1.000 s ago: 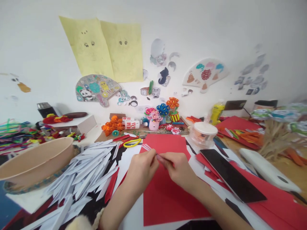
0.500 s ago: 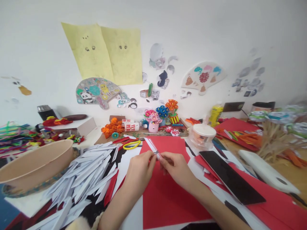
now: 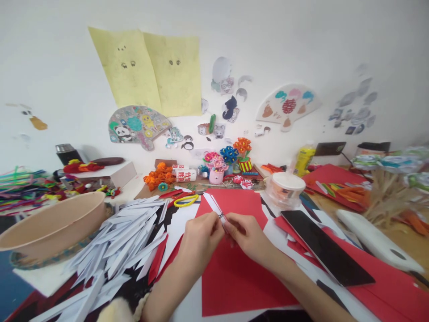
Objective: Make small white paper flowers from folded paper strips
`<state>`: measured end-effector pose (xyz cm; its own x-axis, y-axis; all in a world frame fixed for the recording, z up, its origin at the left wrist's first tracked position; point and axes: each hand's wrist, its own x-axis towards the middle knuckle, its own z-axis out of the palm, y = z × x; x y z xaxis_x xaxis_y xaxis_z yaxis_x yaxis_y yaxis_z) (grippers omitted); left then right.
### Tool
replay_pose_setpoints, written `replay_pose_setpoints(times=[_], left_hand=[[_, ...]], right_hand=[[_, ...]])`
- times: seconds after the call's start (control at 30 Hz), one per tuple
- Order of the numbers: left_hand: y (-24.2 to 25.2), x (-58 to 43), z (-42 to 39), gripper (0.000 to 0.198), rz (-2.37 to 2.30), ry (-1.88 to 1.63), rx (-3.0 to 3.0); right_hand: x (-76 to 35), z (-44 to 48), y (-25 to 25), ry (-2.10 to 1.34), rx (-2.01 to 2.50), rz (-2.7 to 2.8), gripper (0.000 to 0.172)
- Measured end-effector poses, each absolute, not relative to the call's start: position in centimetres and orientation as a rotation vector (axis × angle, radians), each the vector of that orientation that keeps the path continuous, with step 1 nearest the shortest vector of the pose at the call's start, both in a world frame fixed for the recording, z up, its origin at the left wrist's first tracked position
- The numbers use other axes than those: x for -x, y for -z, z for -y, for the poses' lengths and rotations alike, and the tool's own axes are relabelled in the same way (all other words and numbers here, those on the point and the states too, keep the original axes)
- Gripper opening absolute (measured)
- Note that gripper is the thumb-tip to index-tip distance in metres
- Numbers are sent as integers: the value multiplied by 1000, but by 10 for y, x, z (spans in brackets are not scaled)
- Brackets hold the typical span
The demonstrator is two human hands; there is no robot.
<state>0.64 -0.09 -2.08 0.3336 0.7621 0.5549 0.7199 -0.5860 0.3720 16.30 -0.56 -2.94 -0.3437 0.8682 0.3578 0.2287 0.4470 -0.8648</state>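
Note:
Over a red paper sheet [image 3: 234, 277], my two hands meet at a small bundle of folded white and red paper strips [image 3: 212, 203]. A thin black thread [image 3: 221, 215] crosses around the bundle between my fingertips. My left hand [image 3: 203, 237] is closed in a pinch at the thread, though its fingertips are partly hidden. From the other side, my right hand [image 3: 247, 231] pinches the lower end of the bundle between thumb and fingers. The bundle's far end points up and to the left.
A heap of folded white paper strips [image 3: 115, 239] lies at left beside a beige oval basin [image 3: 56, 223]. Yellow-handled scissors [image 3: 186, 201] lie behind my hands. At right are a black phone [image 3: 326, 248], a white power bank [image 3: 377, 241] and a clear round tub [image 3: 286, 188].
The view has shifted slightly. My hands stay at the bundle, and the fingers have moved a little at the thread crossing. Nothing is let go.

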Motion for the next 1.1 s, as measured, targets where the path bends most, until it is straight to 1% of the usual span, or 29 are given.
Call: replay_pose_setpoints(times=[0.2, 0.3, 0.47, 0.6, 0.73, 0.83, 0.87, 0.93, 0.97, 1.1], left_hand=[[17, -8, 4, 20, -1374, -1234, -2576], [17, -8, 4, 21, -1390, -1247, -2609], [17, -6, 5, 20, -1405, -1147, -2639], [8, 0, 6, 19, -1437, -1056, -2713], [-6, 6, 5, 14, -1525, -1180, -2874], [-8, 6, 3, 24, -1500, -1039, -2986], [-6, 5, 3, 23, -1469, -954, -2997], [-3, 3, 2, 10, -1410, -804, -2975], [-1, 3, 2, 7, -1388, -757, -2954], [-1, 3, 2, 26, -1322, -676, -2877]], right_hand=[[-162, 8, 26, -919, 938, 1869, 36], [-162, 9, 24, -866, 953, 1895, 34], [-166, 7, 26, -816, 983, 1906, 33], [-169, 3, 28, -805, 997, 1876, 33], [-171, 2, 29, -603, 1051, 1962, 25], [-172, 0, 34, -447, 1050, 2030, 19], [-172, -1, 36, -417, 1045, 2049, 18], [-174, -3, 40, -379, 1042, 2089, 18], [-175, -4, 41, -364, 1042, 2105, 19], [-180, -6, 39, -335, 1021, 2154, 22]])
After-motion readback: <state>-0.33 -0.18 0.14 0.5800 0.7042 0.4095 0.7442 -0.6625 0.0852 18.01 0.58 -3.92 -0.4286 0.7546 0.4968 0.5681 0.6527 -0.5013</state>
